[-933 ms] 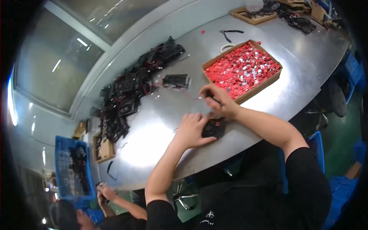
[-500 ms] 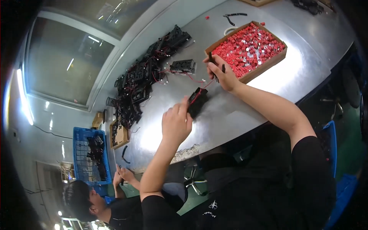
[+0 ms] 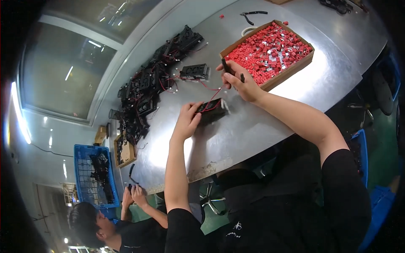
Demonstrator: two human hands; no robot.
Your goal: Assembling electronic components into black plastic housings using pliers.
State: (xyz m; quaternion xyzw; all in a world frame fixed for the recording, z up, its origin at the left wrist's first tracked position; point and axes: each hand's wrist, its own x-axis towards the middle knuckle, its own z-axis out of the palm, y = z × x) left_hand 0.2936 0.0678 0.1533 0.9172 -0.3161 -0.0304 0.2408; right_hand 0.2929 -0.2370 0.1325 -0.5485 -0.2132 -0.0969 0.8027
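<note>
My left hand (image 3: 187,121) grips the left end of a black, box-shaped housing (image 3: 214,110), fingers over its top and thumb along the near side. The housing stands on the metal table, slightly blurred. Red wires (image 3: 213,100) run from it up toward my right hand (image 3: 241,81). That hand is closed around pliers (image 3: 225,66) with black handles; their jaws are hidden, and the wire end lies close to its fingertips. Just beyond is a similar black housing (image 3: 194,71) with two round openings, trailing red wires with a white connector.
A cardboard tray (image 3: 290,73) of red ring-like pieces adjoins my right hand. Other pliers (image 3: 254,17) lie behind it. Black wired units (image 3: 145,84) are heaped along the wall. At left, a co-worker's hands (image 3: 134,196) work beside a blue crate (image 3: 80,168) and small box (image 3: 131,158).
The housing has turned from tilted to lying more sideways. My left hand has shifted left and now wraps its end. My right hand keeps the pliers, moving slightly in view.
</note>
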